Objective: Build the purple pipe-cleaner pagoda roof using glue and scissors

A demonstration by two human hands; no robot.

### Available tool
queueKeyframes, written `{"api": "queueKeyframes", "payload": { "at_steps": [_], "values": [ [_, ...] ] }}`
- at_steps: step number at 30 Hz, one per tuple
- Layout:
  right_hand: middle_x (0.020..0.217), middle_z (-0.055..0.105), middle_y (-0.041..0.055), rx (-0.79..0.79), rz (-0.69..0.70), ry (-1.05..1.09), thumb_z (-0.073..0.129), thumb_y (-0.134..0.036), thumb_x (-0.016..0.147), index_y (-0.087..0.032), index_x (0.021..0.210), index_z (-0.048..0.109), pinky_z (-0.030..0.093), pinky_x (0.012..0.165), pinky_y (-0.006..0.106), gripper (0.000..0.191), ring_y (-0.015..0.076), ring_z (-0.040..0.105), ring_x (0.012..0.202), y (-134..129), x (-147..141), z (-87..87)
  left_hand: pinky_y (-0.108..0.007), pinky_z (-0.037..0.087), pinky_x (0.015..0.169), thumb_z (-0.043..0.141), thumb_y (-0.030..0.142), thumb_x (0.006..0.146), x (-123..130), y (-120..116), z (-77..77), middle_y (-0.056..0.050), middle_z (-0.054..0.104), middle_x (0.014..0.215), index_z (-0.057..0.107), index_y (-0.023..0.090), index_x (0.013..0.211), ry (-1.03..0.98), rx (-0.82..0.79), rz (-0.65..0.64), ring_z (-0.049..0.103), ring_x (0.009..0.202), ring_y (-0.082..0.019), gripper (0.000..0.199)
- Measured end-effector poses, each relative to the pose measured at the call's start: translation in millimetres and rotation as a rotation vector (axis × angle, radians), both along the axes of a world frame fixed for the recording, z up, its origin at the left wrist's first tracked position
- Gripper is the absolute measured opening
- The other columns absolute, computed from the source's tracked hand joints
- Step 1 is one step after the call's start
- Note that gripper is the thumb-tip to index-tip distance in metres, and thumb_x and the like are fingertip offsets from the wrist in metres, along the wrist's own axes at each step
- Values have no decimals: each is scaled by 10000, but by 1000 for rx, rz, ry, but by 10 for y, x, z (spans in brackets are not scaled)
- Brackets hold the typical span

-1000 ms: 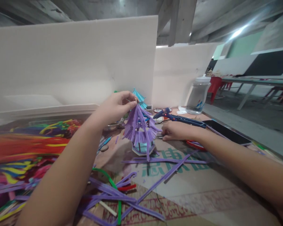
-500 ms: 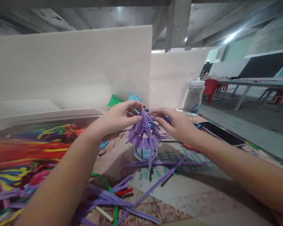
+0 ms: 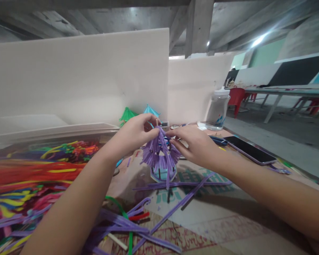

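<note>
A small tiered pavilion model covered in purple pipe cleaners stands upright on the cardboard-covered table, a wooden stick poking up at its peak. My left hand pinches the top of the purple roof from the left, thumb against the strips near the stick. On the right side of the roof, my right hand has its thumb and fingers close together at the purple strips; its fingertips partly hide what they touch. One long purple strip hangs down the model's front. Loose purple pipe cleaners lie in front of the base.
Colourful pipe cleaners fill the left side. Behind the hands stand a green roof model and a light blue one. A clear bottle and a phone are at right. White boards rise behind.
My right hand has moved left and slightly down, its fingers now closer together against the roof. My left hand stays at the peak. The view has shifted slightly.
</note>
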State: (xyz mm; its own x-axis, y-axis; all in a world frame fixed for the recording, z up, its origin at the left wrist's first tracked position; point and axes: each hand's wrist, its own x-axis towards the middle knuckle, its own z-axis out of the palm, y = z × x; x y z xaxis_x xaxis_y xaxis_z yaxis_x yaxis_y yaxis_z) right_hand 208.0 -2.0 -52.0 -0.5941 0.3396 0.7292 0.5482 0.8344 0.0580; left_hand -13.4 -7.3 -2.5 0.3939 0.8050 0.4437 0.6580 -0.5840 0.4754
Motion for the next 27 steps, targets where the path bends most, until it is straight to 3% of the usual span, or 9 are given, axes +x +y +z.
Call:
{"api": "queueKeyframes", "payload": {
  "at_steps": [6,11,14,21,27],
  "values": [
    [1076,742,93,107,18,-13,451,-180,983,-196,1264,608,481,787,374,322,209,670,927,-13,-9,-11,-294,482,675,580,294,846,17,-10,8,-38,675,891,609,191,969,36,74,-3,633,773,-176,163],
    [1027,732,106,259,64,-72,429,-140,978,-174,1147,680,465,776,383,304,214,651,910,-16,-7,-25,-297,496,680,568,335,872,-32,-10,13,-44,691,927,626,204,999,-23,-39,-49,652,814,-186,192],
    [1032,724,104,256,61,-83,435,-146,975,-183,1147,680,462,785,385,301,215,643,921,-18,-7,-37,-298,498,684,566,377,878,-45,-4,14,-50,697,961,641,205,991,-47,-63,-47,656,853,-196,218],
    [1049,731,108,274,50,-102,454,-165,979,-156,1156,671,461,835,386,280,213,644,928,-43,-18,-32,-280,477,651,557,349,875,12,-13,-2,-29,689,865,635,198,934,32,68,3,640,751,-174,180],
    [1039,737,105,246,30,-113,448,-170,979,-173,1154,679,463,845,399,290,219,655,933,-53,-28,-22,-284,493,688,543,328,879,7,-15,5,-44,710,925,653,195,969,65,90,-3,655,788,-179,195]
  ]
}}
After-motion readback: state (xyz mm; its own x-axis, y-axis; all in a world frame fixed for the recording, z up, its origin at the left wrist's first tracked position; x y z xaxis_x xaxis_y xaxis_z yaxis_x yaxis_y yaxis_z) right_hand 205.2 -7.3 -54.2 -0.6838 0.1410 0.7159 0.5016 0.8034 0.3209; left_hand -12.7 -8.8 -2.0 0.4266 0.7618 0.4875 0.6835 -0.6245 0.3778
